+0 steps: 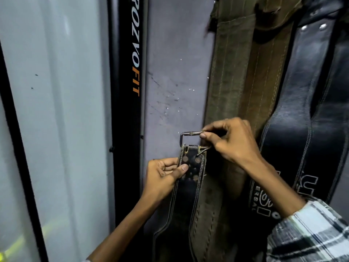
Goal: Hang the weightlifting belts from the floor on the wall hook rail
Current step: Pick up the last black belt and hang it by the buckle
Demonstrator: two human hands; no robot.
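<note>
Right hand (234, 142) pinching buckle (190, 135), left hand (164, 174) gripping riveted end of black belt (190, 178), held against wall beside hung belts (245, 72); likely thick, stiff, fairly heavy leather, so best lifted by buckle frame.

Bare wall (170, 63) is lying open above buckle (190, 134); black post (126, 110) is bounding the left; hung belts (264, 82) are crowding the right, behind the right hand (232, 140).
</note>
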